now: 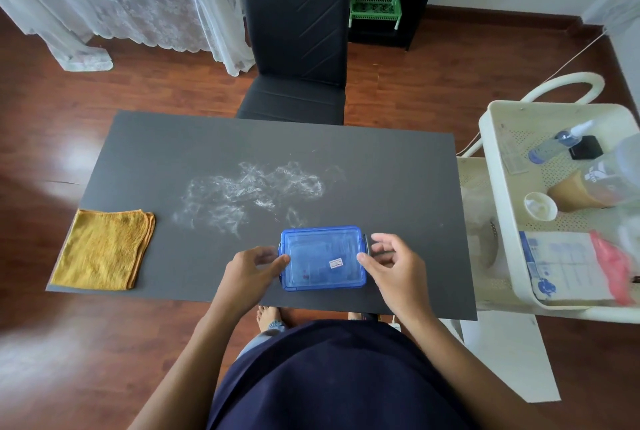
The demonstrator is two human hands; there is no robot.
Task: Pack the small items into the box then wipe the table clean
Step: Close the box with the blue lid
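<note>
Box (322, 258) w/ lid on is sitting near the table (398, 187) front edge, left hand (254, 270) & right hand (391, 261) pinching its ends; white powder smear (249, 192) mid-table, yellow cloth (102, 249) lying left.

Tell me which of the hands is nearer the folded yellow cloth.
Left. The left hand is at the blue plastic box's cloth-side end; the right hand is at its far end from the folded yellow cloth.

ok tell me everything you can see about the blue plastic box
The blue translucent plastic box is rectangular with rounded corners, its lid on, with a small white label on top. It lies flat near the front edge of the dark grey table. The left hand and right hand touch its short ends.
</note>
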